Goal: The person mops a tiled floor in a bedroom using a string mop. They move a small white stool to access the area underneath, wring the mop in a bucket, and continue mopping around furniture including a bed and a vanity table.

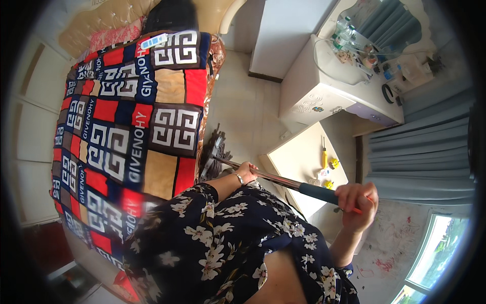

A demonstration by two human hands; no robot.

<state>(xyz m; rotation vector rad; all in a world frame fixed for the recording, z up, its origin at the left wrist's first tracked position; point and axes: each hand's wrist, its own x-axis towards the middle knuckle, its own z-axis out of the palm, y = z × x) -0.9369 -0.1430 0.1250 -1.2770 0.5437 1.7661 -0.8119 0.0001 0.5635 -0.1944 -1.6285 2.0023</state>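
Observation:
I hold a mop with both hands. My left hand (246, 173), with a bracelet at the wrist, is closed round the middle of its metal handle (279, 179). Up at the dark green grip (319, 193), my right hand (357, 207) wraps the end, where a bit of red shows. The handle slants down to the left. At its lower end, the grey strands of the mop head (224, 155) lie on the tiled floor (243, 102) close beside the bed. My left forearm and clothing partly hide the area below the mop head.
A bed with a patterned blanket (163, 171) bearing writing fills the left; a long white device (153, 41) lies on it. At right, a small cream table (292, 152) carries a yellow-handled screwdriver (324, 157) and small toys. Beyond stands a cluttered dressing table (300, 97).

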